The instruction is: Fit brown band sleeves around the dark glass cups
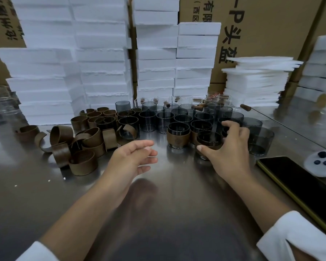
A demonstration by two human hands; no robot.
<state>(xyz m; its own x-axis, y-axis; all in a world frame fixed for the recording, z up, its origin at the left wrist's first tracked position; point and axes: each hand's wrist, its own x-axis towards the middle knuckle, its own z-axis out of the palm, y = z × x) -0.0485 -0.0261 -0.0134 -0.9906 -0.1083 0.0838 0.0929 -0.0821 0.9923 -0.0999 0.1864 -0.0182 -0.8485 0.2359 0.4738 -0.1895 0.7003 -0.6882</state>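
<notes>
The right hand (231, 147) curls round a sleeved cup (208, 138), thumb on the near side of its brown band and fingers reaching over the far rim. It looks like a light hold, not a squeeze. The left hand (132, 157) hovers just left of it above the table (158, 194), fingers relaxed and holding nothing.

The cup stands on the table at the front of the group, beside a second sleeved cup (178, 134). Behind them the bare cups (166, 119) stand packed close together. The loose bands (83, 144) lie heaped to the left.

The glass is probably smooth, rigid and breakable, and fairly light. It is best held round the wall or by the band, which should give more friction than bare glass. The bands look thin and springy, some lying open as curled strips. They likely flex easily and want pinching at an edge.

The cups are short, smoky-dark and see-through. The fitted bands are matte brown with a faint stamped mark.

A phone (294, 179) lies at the right, and foam boxes (102, 63) are stacked behind.
</notes>
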